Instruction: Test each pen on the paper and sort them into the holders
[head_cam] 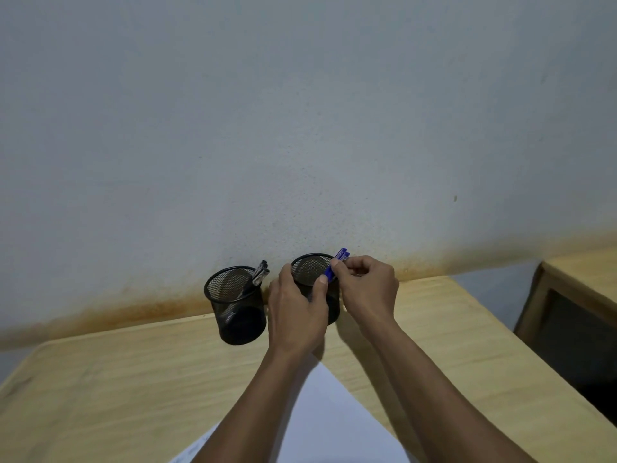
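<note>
A blue pen [336, 266] is sitting tilted at the right rim of the right-hand black mesh holder [315, 285], its capped top poking up past the rim toward the wall while its lower length is disappearing behind fingers and mesh, so how far down it is reaching cannot be made out. The right hand [365, 289] is pinching the pen near its top between curled fingertips and thumb; whether more than one blue pen is bunched there is hard to tell, since the fingers are covering most of it. The left hand [297, 315] is wrapping around the front of this same holder, thumb lying across the near rim, and is hiding most of the holder's wall and base. Just beside it to the left, the other black mesh holder [237, 305] is standing upright and apart from both hands, with dark pens with silvery clips [259, 274] leaning against its right rim; their number is unclear through the mesh. Both holders are standing near the back edge of a light wooden table [117, 379], close to a pale wall [300, 111] with a rusty stain along its foot. A white sheet of paper [337, 426] is lying nearer the person, partly covered by the forearms and cut off by the bottom edge. At the right, a second wooden piece of furniture [581, 275] is showing only partly.
</note>
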